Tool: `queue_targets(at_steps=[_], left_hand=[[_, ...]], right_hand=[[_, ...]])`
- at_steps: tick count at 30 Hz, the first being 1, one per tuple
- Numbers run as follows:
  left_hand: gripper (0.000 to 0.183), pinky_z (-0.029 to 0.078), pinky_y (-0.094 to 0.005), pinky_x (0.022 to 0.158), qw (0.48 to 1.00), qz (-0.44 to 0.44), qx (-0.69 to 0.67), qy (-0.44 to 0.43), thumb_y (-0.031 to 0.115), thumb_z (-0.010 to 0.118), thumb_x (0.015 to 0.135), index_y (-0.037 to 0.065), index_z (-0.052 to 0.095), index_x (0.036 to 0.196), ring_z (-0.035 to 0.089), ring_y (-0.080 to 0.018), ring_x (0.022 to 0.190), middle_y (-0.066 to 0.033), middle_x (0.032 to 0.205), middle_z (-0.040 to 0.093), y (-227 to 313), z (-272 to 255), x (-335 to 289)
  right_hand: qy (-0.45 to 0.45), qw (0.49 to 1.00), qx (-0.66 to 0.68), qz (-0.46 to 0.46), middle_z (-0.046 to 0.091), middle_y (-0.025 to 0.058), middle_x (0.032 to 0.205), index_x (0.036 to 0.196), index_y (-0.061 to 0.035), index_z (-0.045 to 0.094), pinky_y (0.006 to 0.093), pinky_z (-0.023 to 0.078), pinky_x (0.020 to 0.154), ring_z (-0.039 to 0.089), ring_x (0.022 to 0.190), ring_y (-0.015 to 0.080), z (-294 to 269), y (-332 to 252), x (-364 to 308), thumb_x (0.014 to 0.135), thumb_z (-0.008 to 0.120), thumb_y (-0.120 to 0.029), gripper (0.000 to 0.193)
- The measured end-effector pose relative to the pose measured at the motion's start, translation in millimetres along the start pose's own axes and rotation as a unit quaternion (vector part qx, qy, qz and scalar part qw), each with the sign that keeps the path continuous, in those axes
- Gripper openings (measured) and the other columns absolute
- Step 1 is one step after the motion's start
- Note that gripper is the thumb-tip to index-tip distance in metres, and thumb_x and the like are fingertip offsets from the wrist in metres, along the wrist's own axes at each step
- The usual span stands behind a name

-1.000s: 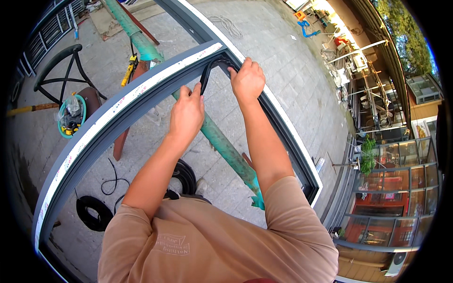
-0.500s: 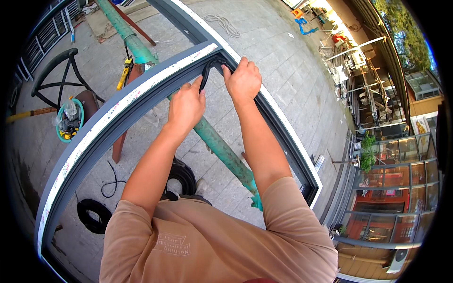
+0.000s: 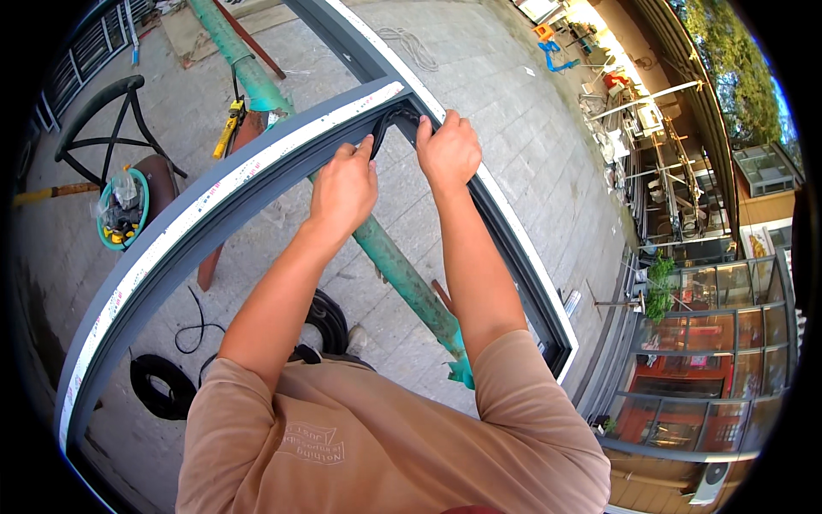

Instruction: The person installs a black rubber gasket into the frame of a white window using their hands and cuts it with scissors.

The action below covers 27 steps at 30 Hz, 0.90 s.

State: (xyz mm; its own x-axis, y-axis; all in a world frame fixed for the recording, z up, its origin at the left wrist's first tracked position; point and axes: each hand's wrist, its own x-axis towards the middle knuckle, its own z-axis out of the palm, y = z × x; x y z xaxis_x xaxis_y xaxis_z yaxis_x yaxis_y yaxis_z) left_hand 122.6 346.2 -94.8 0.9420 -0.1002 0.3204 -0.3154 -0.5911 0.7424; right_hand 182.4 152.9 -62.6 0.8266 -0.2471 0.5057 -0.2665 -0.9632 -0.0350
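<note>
A grey window frame (image 3: 224, 184) with a white face is propped in front of me, its inner corner close to both hands. At that corner a black rubber strip (image 3: 383, 128) bends in a loop along the inner groove. My left hand (image 3: 342, 190) is closed, its fingertips pressing on the strip just left of the corner. On the other side, my right hand (image 3: 450, 152) grips the frame's right bar, fingers over its outer edge and thumb on the inner side near the strip. Part of the strip is hidden behind the left fingers.
Beneath the frame runs a green pipe (image 3: 411, 278) on a rusty stand. Black coils (image 3: 161, 387) lie on the paving by my feet. To the left are a chair (image 3: 110, 137), a teal bucket (image 3: 144, 201) and a yellow tool (image 3: 228, 128). A rope (image 3: 413, 47) lies beyond the frame.
My left fingers have curled in more against the strip. My right hand keeps its grip by the corner, its thumb slightly shifted. The whole view has shifted a little.
</note>
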Motion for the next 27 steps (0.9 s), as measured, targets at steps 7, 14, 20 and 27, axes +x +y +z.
queue_targets(at_steps=[7,14,20,27], left_hand=[[0.045,0.06,-0.056,0.096,0.999,-0.022,-0.009,-0.027,0.015,0.065,0.106,0.004,0.069,0.149,0.074,-0.0485,0.107,-0.0265,0.125,0.073,-0.5,-8.4,11.9],[0.045,0.061,-0.0553,0.094,0.999,-0.005,-0.006,-0.036,0.016,0.064,0.106,0.006,0.068,0.149,0.075,-0.0473,0.104,-0.0248,0.125,0.073,-6.4,0.2,13.6],[0.045,0.062,-0.0551,0.092,1.0,-0.003,-0.006,-0.022,0.017,0.065,0.105,0.006,0.069,0.148,0.076,-0.0465,0.101,-0.0234,0.124,0.074,-5.2,0.1,13.3],[0.046,0.064,-0.0552,0.088,0.999,0.014,0.009,-0.035,0.017,0.064,0.104,0.004,0.071,0.148,0.079,-0.0459,0.094,-0.0236,0.122,0.074,-4.4,2.6,14.2]], right_hand=[[0.012,1.0,-0.023,-0.003,0.074,0.0188,0.108,0.113,-0.0042,0.073,0.0525,0.059,0.092,0.074,0.103,0.0398,4.8,-1.3,0.2,0.097,0.077,-0.053,0.051],[0.004,1.0,-0.031,0.004,0.075,0.0197,0.106,0.116,-0.0033,0.075,0.0531,0.06,0.09,0.075,0.102,0.0411,1.1,-3.8,0.4,0.093,0.079,-0.061,0.062],[-0.001,1.0,-0.026,0.003,0.076,0.0196,0.107,0.119,-0.0024,0.073,0.0521,0.061,0.091,0.076,0.102,0.0413,-1.2,-2.7,1.7,0.09,0.082,-0.062,0.067],[-0.022,0.998,-0.061,0.003,0.076,0.0204,0.104,0.11,-0.0022,0.069,0.0514,0.062,0.087,0.077,0.098,0.0413,2.2,-4.5,4.4,0.084,0.089,-0.061,0.067]])
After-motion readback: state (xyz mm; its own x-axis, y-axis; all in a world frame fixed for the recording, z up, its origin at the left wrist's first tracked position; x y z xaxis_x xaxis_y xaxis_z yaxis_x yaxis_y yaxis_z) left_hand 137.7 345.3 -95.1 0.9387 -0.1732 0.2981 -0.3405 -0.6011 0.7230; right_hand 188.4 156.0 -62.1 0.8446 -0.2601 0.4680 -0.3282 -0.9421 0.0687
